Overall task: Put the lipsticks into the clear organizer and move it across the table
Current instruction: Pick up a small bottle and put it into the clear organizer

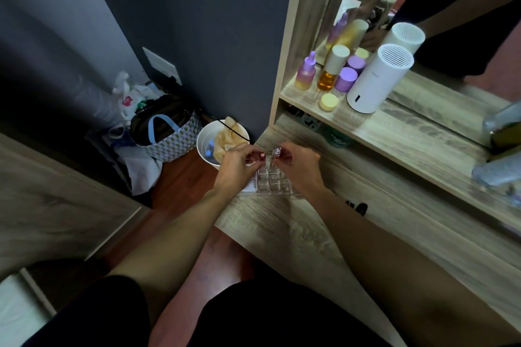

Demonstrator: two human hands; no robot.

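Hands pinch lipsticks above the clear organizer point(275, 180): left hand point(235, 166) a red one, right hand point(298, 167) seemingly a clear-capped one.

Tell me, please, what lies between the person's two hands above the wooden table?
In the head view, the clear grid organizer's far edge lies between the left hand and right hand. Each hand holds a lipstick there: red-capped and clear-capped.

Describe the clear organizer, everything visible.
The clear organizer is a transparent, plastic-looking grid of small square compartments. It sits upright at the left corner of the wooden table, partly on a white card. The visible cells look empty. Both hands hover over its far edge, each holding a lipstick; contact with it is unclear.
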